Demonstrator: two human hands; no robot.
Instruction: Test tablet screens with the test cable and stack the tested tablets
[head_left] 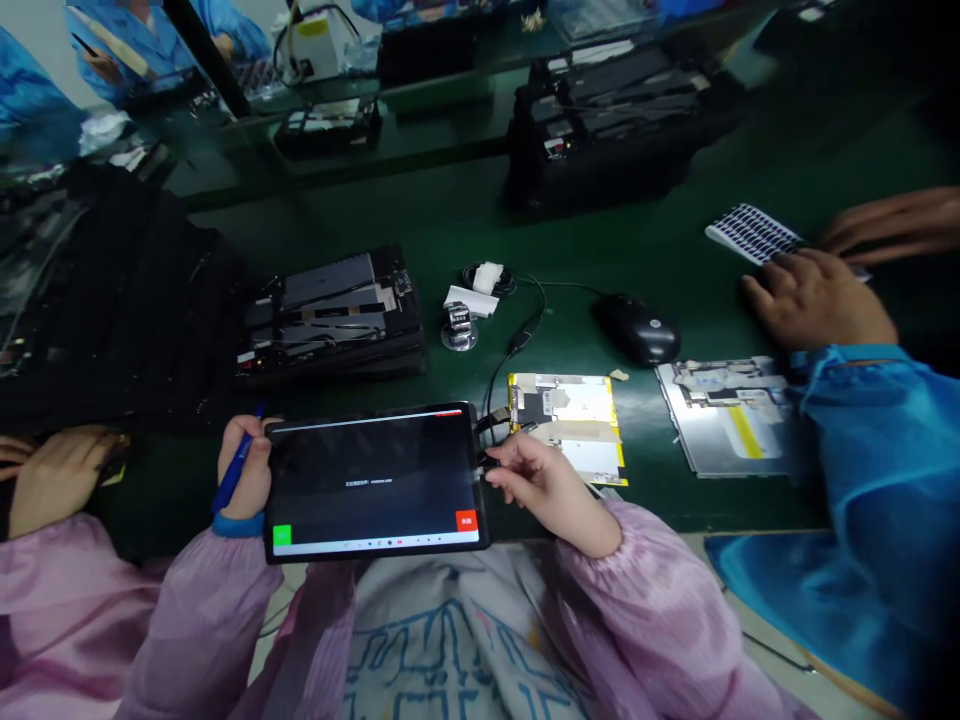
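Note:
A black tablet (375, 480) lies tilted at the table's near edge. Its dark screen shows a green button at lower left and a red one at lower right. My left hand (244, 470) is closed round a blue pen (234, 470) and rests against the tablet's left edge. My right hand (540, 480) pinches at the tablet's right edge, where a black cable (501, 365) plugs in. What the fingertips grip is small, apparently the cable's plug.
Behind the tablet lie a yellow-edged board (570, 415), a black mouse (637, 328), a metal stand (459, 328) and a stack of opened tablets (330, 315). A co-worker's hand (814, 295) in a blue sleeve rests at right near a silver back cover (720, 415). Another hand (56, 475) in a pink sleeve rests at far left.

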